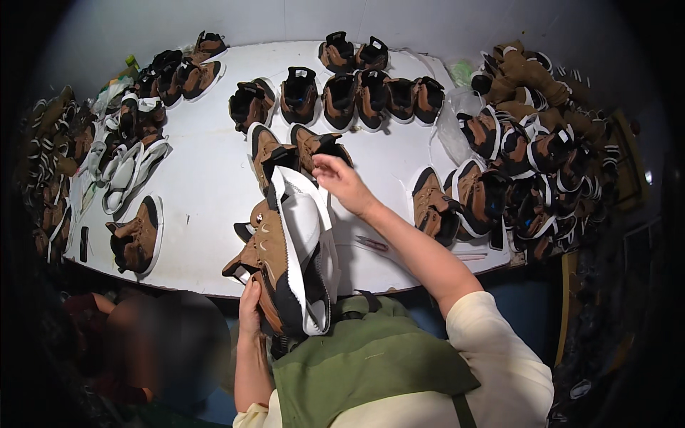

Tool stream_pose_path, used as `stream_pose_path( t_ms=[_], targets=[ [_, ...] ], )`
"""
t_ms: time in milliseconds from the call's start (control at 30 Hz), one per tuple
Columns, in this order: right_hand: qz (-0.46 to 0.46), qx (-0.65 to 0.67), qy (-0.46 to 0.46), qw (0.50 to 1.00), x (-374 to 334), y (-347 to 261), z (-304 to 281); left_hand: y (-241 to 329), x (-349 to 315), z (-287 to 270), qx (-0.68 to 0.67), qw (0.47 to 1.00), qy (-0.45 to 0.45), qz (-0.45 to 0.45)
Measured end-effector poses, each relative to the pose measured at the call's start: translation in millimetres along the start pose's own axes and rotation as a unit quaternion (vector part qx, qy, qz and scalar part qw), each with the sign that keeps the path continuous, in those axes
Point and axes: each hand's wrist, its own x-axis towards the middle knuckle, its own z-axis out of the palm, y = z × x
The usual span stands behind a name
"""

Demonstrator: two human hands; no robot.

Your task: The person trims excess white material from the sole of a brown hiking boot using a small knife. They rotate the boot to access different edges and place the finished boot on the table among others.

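Note:
My left hand (pixel 250 303) is closed round the collar end of a brown and black sneaker upper (pixel 270 246), which is tilted on its side over the table's near edge. A white sole piece (pixel 303 221) with a stitched-looking edge runs along its right side; I cannot tell how far it is attached. Beyond the toe end, my right hand (pixel 344 184) hovers with bent, slightly parted fingers and nothing visible in them. Just behind that hand stand a brown sneaker (pixel 270 148) and another brown sneaker (pixel 308 143), the latter partly covered by my fingers.
Several brown and black sneakers (pixel 339 96) line the far side of the white table (pixel 200 153). Small red-handled snips (pixel 372 244) lie right of my work. Shoe piles (pixel 528 143) crowd the right, and white soles (pixel 128 171) the left. A blurred person (pixel 157 342) sits at lower left.

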Motion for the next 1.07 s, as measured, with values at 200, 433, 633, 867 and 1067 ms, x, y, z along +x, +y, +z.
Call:
stream_pose_path(
  t_ms=[200, 433, 633, 867, 1067],
  targets=[
    [-0.271, -0.232, -0.023, 0.934, -9, -131, 49, 11, -5, 11, 0.062, 0.998, 0.004, -0.005],
    [-0.131, -0.461, -0.226, 0.848, -18, -83, 79, 7, 0, 33, 0.243, 0.967, 0.054, 0.053],
    [-0.183, -0.480, -0.130, 0.848, -36, -21, 82, 31, -17, 68, 0.546, 0.813, 0.182, 0.085],
    [-0.168, -0.454, -0.100, 0.869, -26, 5, 78, 15, -1, 103, 0.747, 0.636, 0.033, 0.192],
    [-0.116, -0.454, -0.135, 0.873, -44, 47, 60, -26, 24, 91, 0.771, 0.615, -0.009, 0.164]
  ],
)
